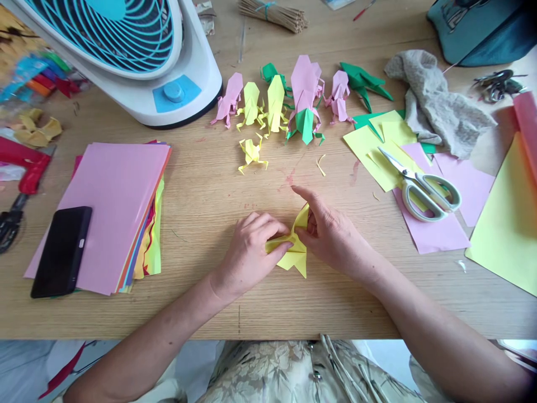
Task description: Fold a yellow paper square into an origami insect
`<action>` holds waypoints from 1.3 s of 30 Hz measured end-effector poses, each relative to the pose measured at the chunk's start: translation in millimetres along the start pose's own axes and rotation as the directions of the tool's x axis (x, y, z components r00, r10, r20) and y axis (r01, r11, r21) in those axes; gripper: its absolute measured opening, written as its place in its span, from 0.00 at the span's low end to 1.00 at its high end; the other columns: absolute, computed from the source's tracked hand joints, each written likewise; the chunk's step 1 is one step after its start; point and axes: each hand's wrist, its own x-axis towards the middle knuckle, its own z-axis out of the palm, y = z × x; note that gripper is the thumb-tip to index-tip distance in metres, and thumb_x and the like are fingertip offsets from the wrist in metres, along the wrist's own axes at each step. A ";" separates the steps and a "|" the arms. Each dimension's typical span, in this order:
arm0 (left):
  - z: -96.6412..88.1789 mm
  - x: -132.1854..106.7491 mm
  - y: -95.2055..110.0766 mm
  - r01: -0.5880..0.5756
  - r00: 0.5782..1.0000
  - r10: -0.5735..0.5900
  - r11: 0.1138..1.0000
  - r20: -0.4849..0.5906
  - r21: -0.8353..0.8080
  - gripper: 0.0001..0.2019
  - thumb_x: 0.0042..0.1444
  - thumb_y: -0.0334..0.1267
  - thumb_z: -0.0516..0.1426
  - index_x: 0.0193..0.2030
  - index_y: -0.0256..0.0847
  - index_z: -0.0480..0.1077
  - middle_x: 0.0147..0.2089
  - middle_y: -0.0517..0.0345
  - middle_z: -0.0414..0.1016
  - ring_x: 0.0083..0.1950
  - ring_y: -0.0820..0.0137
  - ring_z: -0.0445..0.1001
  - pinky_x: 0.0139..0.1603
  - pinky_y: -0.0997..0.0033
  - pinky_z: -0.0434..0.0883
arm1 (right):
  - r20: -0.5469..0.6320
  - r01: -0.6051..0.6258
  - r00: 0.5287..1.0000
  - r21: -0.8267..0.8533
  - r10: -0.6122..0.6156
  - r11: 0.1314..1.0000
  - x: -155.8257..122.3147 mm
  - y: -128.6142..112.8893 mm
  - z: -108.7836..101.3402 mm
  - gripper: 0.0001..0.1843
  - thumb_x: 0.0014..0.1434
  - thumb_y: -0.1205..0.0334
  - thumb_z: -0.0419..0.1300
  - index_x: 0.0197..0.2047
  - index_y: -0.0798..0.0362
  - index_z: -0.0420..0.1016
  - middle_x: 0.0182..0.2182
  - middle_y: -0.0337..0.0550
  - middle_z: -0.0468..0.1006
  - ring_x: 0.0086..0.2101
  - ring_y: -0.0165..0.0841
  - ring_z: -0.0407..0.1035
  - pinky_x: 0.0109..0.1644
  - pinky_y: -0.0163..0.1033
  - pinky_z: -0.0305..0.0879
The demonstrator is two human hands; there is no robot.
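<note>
A partly folded yellow paper piece [295,256] lies on the wooden table [268,302] near its front edge. My left hand [251,246] pinches its left side with curled fingers. My right hand [325,229] grips its upper flap, with the index finger stretched out above. Both hands meet over the paper, and part of the piece is hidden beneath them.
Finished origami figures [277,103] in pink, yellow and green stand in a row behind. A stack of coloured paper [121,207] with a black phone [62,249] lies left. Scissors [423,184] rest on loose sheets at right. A fan [138,50], a grey cloth [440,106] and keys [497,84] stand further back.
</note>
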 end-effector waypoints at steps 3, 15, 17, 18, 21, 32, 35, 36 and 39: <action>-3.0 -4.2 -3.9 -0.072 0.997 0.072 0.997 0.002 -0.022 0.04 0.59 0.34 0.62 0.41 0.41 0.74 0.41 0.57 0.78 0.46 0.65 0.72 0.51 0.61 0.67 | -0.004 0.003 1.000 0.002 -0.003 1.000 0.4 -0.6 -0.5 0.40 0.53 0.73 0.55 0.69 0.53 0.53 0.30 0.38 0.74 0.27 0.32 0.67 0.31 0.35 0.60; -2.4 -18.7 -8.3 -0.259 0.966 0.255 0.957 0.044 0.134 0.12 0.64 0.39 0.58 0.52 0.38 0.73 0.44 0.50 0.75 0.45 0.63 0.71 0.49 0.59 0.70 | 0.015 -0.066 0.998 0.192 0.064 0.979 -0.7 -6.5 -15.3 0.17 0.58 0.72 0.55 0.50 0.51 0.64 0.29 0.36 0.73 0.26 0.28 0.68 0.31 0.32 0.63; -2.0 -20.4 -6.4 -0.261 0.965 0.255 0.953 0.053 0.154 0.12 0.65 0.37 0.56 0.52 0.39 0.72 0.44 0.50 0.74 0.45 0.63 0.71 0.48 0.59 0.71 | 0.018 -0.067 0.998 0.181 0.065 0.981 -2.1 -8.9 -17.7 0.09 0.58 0.72 0.55 0.41 0.51 0.66 0.28 0.36 0.74 0.26 0.28 0.68 0.31 0.32 0.62; -1.8 -21.1 -5.5 -0.259 0.966 0.253 0.952 0.059 0.162 0.11 0.65 0.37 0.55 0.52 0.38 0.72 0.44 0.49 0.74 0.45 0.63 0.71 0.48 0.59 0.71 | 0.015 -0.060 0.998 0.168 0.058 0.984 -3.0 -10.5 -18.6 0.07 0.58 0.72 0.56 0.39 0.51 0.66 0.28 0.36 0.74 0.26 0.28 0.69 0.31 0.32 0.62; -1.0 -22.6 -3.5 -0.252 0.967 0.243 0.953 0.069 0.171 0.10 0.66 0.37 0.54 0.50 0.37 0.72 0.44 0.49 0.73 0.45 0.63 0.71 0.48 0.60 0.71 | -0.024 -0.012 1.000 0.148 0.016 0.989 -6.8 -15.9 -19.3 0.06 0.59 0.72 0.57 0.35 0.51 0.67 0.28 0.36 0.74 0.28 0.28 0.70 0.31 0.32 0.62; 6.6 -28.2 -4.8 -0.232 0.972 0.230 0.969 0.040 0.083 0.06 0.66 0.37 0.55 0.43 0.39 0.72 0.42 0.51 0.70 0.45 0.64 0.70 0.48 0.62 0.72 | -0.092 0.156 0.984 0.049 -0.152 0.986 -30.4 -36.7 -7.5 0.07 0.66 0.70 0.54 0.41 0.51 0.73 0.35 0.42 0.74 0.33 0.30 0.71 0.36 0.35 0.67; 7.4 -29.7 -5.0 -0.211 0.977 0.209 0.976 0.044 0.047 0.05 0.65 0.36 0.56 0.43 0.39 0.72 0.42 0.52 0.70 0.46 0.64 0.71 0.49 0.63 0.73 | -0.095 0.171 0.982 0.050 -0.166 0.984 -36.1 -34.9 -1.6 0.07 0.67 0.68 0.54 0.43 0.50 0.73 0.37 0.44 0.74 0.35 0.32 0.71 0.37 0.37 0.68; 7.5 -30.1 -4.7 -0.204 0.978 0.202 0.978 0.054 0.049 0.05 0.65 0.36 0.56 0.44 0.39 0.72 0.43 0.52 0.70 0.47 0.64 0.71 0.50 0.63 0.73 | -0.097 0.175 0.981 0.045 -0.170 0.984 -37.6 -33.2 0.4 0.07 0.67 0.67 0.55 0.44 0.50 0.74 0.38 0.45 0.74 0.36 0.33 0.71 0.38 0.39 0.69; 7.6 -31.3 -3.1 -0.200 0.977 0.190 0.974 0.095 0.110 0.07 0.64 0.36 0.56 0.45 0.38 0.73 0.44 0.51 0.69 0.47 0.63 0.71 0.50 0.62 0.73 | -0.109 0.177 0.978 0.008 -0.175 0.984 -40.9 -26.0 6.2 0.09 0.66 0.66 0.57 0.48 0.49 0.73 0.41 0.47 0.73 0.40 0.36 0.71 0.42 0.42 0.70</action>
